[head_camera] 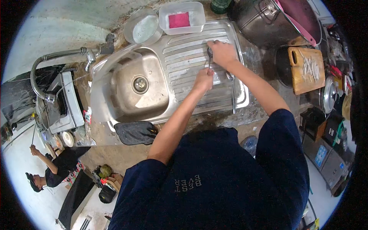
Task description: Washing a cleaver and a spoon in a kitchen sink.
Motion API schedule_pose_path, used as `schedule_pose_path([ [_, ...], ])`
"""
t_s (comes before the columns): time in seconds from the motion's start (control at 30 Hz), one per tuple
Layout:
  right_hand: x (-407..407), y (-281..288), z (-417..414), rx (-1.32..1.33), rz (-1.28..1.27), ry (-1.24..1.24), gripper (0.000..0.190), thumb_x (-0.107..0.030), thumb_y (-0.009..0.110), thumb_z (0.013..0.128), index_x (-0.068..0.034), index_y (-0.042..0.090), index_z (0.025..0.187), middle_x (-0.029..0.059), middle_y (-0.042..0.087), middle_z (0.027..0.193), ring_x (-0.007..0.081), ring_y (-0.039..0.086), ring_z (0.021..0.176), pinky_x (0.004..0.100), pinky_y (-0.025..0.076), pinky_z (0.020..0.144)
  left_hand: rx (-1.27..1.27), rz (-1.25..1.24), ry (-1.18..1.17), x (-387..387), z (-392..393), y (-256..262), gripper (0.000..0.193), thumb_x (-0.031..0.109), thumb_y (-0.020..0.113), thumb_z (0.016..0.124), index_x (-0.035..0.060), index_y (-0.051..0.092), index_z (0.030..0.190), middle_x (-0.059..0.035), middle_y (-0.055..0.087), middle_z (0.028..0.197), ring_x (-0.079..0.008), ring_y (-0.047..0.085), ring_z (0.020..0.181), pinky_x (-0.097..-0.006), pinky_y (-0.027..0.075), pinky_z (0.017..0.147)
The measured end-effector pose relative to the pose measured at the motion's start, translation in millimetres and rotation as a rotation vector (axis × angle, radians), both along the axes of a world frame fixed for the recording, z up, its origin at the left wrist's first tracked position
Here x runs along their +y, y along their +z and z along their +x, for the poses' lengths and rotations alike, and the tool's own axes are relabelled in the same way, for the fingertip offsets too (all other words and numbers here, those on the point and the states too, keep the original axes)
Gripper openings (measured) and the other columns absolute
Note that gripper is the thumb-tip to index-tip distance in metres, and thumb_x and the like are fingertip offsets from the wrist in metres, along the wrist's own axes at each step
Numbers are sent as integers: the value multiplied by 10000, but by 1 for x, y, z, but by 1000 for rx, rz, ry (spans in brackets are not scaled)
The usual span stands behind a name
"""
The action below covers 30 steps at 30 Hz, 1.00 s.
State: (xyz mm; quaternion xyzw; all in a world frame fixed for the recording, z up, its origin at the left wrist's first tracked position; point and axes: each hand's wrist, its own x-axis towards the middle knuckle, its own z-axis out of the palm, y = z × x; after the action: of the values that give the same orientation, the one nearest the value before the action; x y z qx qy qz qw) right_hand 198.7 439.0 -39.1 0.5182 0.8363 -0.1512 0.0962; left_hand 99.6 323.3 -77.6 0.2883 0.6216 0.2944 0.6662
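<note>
My left hand (204, 79) grips the lower end of the handle of a metal spoon (210, 59) over the ribbed drainboard (184, 61) of a stainless steel sink. At the spoon's bowl end, my right hand (224, 54) is closed around or against it; its fingers hide part of the bowl, and I cannot tell whether anything else is in them. A second long-handled metal utensil (233, 97), seemingly a spoon, lies on the drainboard below my right wrist. Left of my hands is the sink basin (138, 107) with its drain (140, 84).
Behind the sink stand a tub of cloudy liquid (145, 28) and a plastic box (197, 26) holding a pink sponge (179, 20). A faucet (57, 54) is left; a large pot (256, 28) and cutting board (297, 82) are right. A dark cloth (135, 132) hangs in front. Another person (57, 172) stands far left.
</note>
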Motion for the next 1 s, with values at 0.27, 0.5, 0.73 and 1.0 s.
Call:
schedule_pose_path([
  [0.27,-15,-9,-2,53,53,108,454,-62,558,719,-147,592,1164,181,653,956,365,657,799,466,535,705,6,-50,11,-8,-4,5,134,109,405,954,31,475,870,3,415,616,-101,360,440,-278,241,377],
  [0.5,-22,-11,-7,74,44,40,398,-95,573,749,-127,566,1146,177,652,963,340,666,855,444,543,722,0,-51,-14,-4,-6,-1,82,10,381,898,25,461,911,-14,431,692,-86,318,449,-271,236,386],
  [0.73,-13,-12,-6,43,63,9,440,-109,576,750,-140,554,1188,166,650,950,330,668,865,443,548,716,-78,-70,23,-9,-7,-4,86,108,424,949,35,466,930,-3,431,699,-76,321,461,-261,222,392],
  [1.0,-12,-6,-7,48,95,35,389,-113,609,725,-136,584,1112,170,661,904,343,670,831,438,549,696,-55,-97,26,-6,-4,4,192,196,361,1000,58,461,912,18,398,643,-68,310,442,-255,222,386],
])
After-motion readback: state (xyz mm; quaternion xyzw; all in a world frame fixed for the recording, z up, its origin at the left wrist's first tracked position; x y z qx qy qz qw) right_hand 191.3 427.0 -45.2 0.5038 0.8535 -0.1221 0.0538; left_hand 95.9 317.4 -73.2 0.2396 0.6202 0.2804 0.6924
